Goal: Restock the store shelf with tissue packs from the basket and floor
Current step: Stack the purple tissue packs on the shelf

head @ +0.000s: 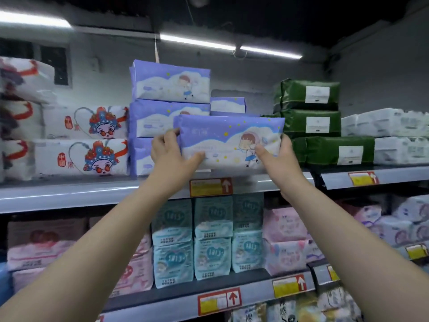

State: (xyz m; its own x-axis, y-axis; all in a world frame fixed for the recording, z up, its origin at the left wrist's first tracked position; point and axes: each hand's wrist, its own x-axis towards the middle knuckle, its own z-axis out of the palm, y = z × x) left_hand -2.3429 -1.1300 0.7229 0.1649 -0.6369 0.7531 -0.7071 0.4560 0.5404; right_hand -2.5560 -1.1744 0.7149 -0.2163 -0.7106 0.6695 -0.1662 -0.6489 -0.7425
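Note:
A purple tissue pack [228,138] with a cartoon child printed on it is held level at the front of the top shelf [92,194]. My left hand [171,156] grips its left end and my right hand [276,159] grips its right end. To its left stands a stack of three matching purple packs [170,84]. Another purple pack [227,104] lies further back, behind the held one. The basket and the floor are out of view.
White packs with a red-and-blue opera face [81,140] fill the shelf's left. Green packs [311,108] and white packs [394,138] sit on the right. The lower shelf [185,296] holds pink and teal packs [213,235]. Red-and-yellow price tags [210,187] line the shelf edges.

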